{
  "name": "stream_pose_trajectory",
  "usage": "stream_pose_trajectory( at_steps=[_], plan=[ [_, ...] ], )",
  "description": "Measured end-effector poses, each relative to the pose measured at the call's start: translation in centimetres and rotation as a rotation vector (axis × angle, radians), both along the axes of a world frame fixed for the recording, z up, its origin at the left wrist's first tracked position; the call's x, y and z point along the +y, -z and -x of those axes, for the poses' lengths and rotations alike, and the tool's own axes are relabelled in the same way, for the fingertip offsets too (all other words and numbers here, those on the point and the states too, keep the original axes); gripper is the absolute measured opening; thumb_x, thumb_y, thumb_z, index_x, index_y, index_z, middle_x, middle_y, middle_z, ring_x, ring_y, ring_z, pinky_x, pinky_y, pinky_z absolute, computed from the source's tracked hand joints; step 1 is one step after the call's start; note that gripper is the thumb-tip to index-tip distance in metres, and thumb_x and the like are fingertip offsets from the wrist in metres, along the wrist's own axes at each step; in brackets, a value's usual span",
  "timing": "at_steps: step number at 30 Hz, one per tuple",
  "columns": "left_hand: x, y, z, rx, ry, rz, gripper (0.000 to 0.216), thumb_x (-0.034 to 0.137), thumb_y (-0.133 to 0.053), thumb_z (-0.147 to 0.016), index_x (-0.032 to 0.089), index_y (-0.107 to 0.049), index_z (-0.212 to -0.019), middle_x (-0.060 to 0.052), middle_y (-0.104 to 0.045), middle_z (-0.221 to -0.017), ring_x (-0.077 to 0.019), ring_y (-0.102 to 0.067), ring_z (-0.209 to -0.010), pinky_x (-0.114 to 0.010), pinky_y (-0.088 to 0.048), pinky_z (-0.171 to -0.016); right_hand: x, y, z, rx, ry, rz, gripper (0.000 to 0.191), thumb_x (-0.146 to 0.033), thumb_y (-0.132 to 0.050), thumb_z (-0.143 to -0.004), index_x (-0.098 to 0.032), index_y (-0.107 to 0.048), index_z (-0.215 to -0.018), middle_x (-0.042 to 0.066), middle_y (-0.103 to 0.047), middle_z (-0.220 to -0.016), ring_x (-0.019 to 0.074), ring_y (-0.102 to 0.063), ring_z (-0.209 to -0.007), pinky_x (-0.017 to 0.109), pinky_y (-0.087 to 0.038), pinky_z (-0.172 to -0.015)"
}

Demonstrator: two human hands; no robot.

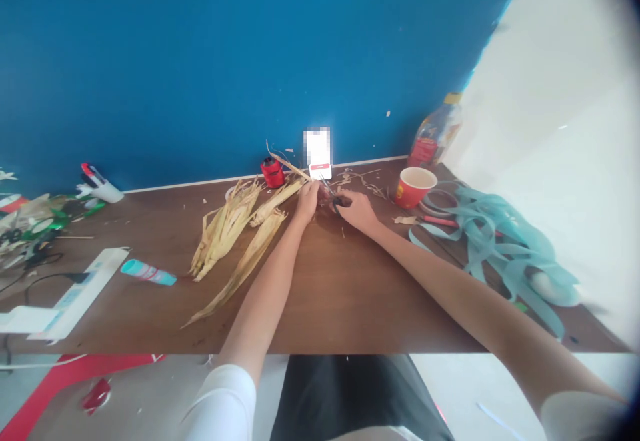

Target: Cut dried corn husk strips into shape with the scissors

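Observation:
My left hand [307, 201] pinches a narrow strip of dried corn husk [287, 176] near the middle of the brown wooden table [320, 308]. My right hand [357, 211] is just to its right, gripping a pair of black-handled scissors [336, 201] with the blades angled up and left. The hands nearly touch, and a small reddish bundle [326, 194] between them is partly hidden. Several pale yellow husk bundles lie left of my left forearm, the largest [223, 231] nearest it and a long one [245, 264] beside it.
A red paper cup [415, 186] and plastic bottle [435, 131] stand at back right. Teal ribbon loops [493, 248] lie at right. A red pouch [273, 172], white card [319, 151], teal tube [147, 272] and scattered scraps lie around. A blue wall [250, 48] backs the table.

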State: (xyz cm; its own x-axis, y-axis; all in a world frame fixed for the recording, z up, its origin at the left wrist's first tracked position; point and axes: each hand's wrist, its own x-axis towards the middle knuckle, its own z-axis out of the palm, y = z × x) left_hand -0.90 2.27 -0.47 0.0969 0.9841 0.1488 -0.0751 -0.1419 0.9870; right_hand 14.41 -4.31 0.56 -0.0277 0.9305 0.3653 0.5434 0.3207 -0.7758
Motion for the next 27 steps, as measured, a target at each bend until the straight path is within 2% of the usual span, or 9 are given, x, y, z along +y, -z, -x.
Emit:
stream_pose_trajectory(
  at_steps=[3,6,10,14,17,21,24,27],
  plan=[
    [0.0,-0.1,0.0,-0.028,-0.011,0.008,0.035,0.041,-0.047,-0.093,0.021,-0.042,-0.065,-0.001,-0.056,-0.056,-0.0119,-0.052,-0.049,-0.023,-0.042,-0.049,-0.1,-0.1,0.1,-0.004,0.016,0.014,0.027,-0.031,-0.067,-0.073,-0.019,-0.077,-0.095,0.003,-0.074,-0.078,0.0177,-0.061,-0.069,0.027,-0.042,-0.064],
    [-0.1,-0.4,0.1,-0.046,0.003,0.001,0.042,0.044,-0.044,-0.094,0.022,-0.033,-0.061,0.003,-0.042,-0.049,-0.0097,-0.045,-0.043,-0.022,-0.037,-0.046,-0.1,-0.2,0.1,-0.021,0.019,0.013,0.026,-0.029,-0.067,-0.073,-0.02,-0.077,-0.094,0.004,-0.074,-0.08,0.0181,-0.061,-0.07,0.028,-0.043,-0.065],
    [-0.1,-0.5,0.2,-0.056,0.038,-0.017,0.041,0.043,-0.043,-0.094,0.022,-0.032,-0.06,0.005,-0.031,-0.047,-0.0089,-0.04,-0.039,-0.022,-0.03,-0.043,-0.1,-0.1,0.1,-0.028,0.033,0.01,0.026,-0.029,-0.065,-0.074,-0.019,-0.077,-0.094,0.002,-0.071,-0.073,0.0173,-0.059,-0.066,0.028,-0.042,-0.063],
    [-0.1,-0.3,0.0,0.094,0.095,0.004,0.032,0.039,-0.047,-0.093,0.018,-0.052,-0.07,0.003,-0.049,-0.055,-0.009,-0.048,-0.045,-0.022,-0.036,-0.047,0.2,0.4,-0.1,0.05,0.05,-0.05,0.028,-0.026,-0.062,-0.074,-0.02,-0.075,-0.098,0.002,-0.073,-0.079,0.019,-0.063,-0.071,0.029,-0.047,-0.069],
    [-0.3,-0.3,-0.3,0.241,0.144,-0.007,0.03,0.036,-0.045,-0.094,0.016,-0.061,-0.079,0.0,-0.06,-0.063,-0.0105,-0.055,-0.051,-0.023,-0.041,-0.052,0.4,0.6,-0.2,0.116,0.101,-0.084,0.031,-0.025,-0.061,-0.074,-0.021,-0.073,-0.103,0.003,-0.075,-0.088,0.0214,-0.067,-0.078,0.032,-0.051,-0.076],
    [-0.8,-0.7,-0.4,0.451,0.2,-0.145,0.037,0.034,-0.04,-0.096,0.015,-0.062,-0.073,-0.002,-0.064,-0.065,-0.0138,-0.059,-0.06,-0.026,-0.046,-0.064,0.4,0.5,-0.1,0.193,0.115,-0.151,0.039,-0.021,-0.06,-0.073,-0.02,-0.068,-0.111,0.005,-0.074,-0.097,0.0222,-0.068,-0.085,0.035,-0.053,-0.083],
    [-1.0,-1.0,-0.3,0.631,0.171,-0.268,0.038,0.031,-0.04,-0.095,0.016,-0.06,-0.067,-0.005,-0.067,-0.073,-0.0176,-0.062,-0.073,-0.029,-0.047,-0.073,0.3,0.6,0.1,0.245,0.072,-0.19,0.044,-0.02,-0.061,-0.073,-0.022,-0.063,-0.117,0.005,-0.072,-0.103,0.0211,-0.068,-0.091,0.036,-0.053,-0.087],
    [-0.9,-1.0,-0.2,0.724,0.159,-0.366,0.034,0.027,-0.039,-0.094,0.017,-0.062,-0.071,-0.006,-0.068,-0.084,-0.0206,-0.061,-0.087,-0.032,-0.046,-0.083,0.6,0.9,0.1,0.325,0.059,-0.199,0.043,-0.023,-0.063,-0.075,-0.022,-0.06,-0.118,0.005,-0.071,-0.105,0.0199,-0.067,-0.092,0.036,-0.053,-0.086]
  ],
)
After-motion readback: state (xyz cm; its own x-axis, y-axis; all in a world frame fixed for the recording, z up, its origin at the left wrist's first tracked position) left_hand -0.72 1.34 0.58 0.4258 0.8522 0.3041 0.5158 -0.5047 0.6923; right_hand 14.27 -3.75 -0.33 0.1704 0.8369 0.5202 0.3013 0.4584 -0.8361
